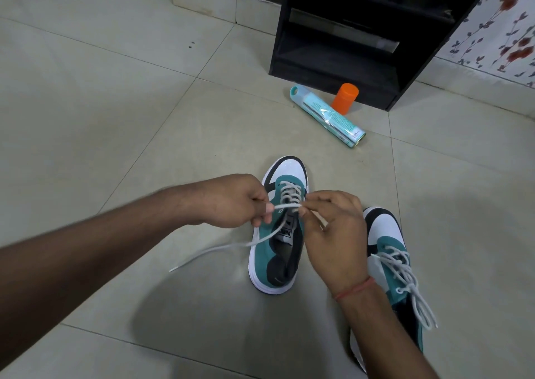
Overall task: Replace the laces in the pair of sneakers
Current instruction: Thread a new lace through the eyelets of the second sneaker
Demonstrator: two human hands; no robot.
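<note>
both hands, left hand [234, 202] and right hand [333, 233], pinch soft grey lace [285, 205] over suede-like teal sneaker [278, 233]; smooth orange cylinder [344, 98] at 12 o'clock.

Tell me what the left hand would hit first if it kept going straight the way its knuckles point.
The left hand points rightward across the nearer sneaker, along the lace it pinches. It would probably meet the right hand first, which pinches the same lace just across the sneaker's tongue; depth is hard to judge.
</note>
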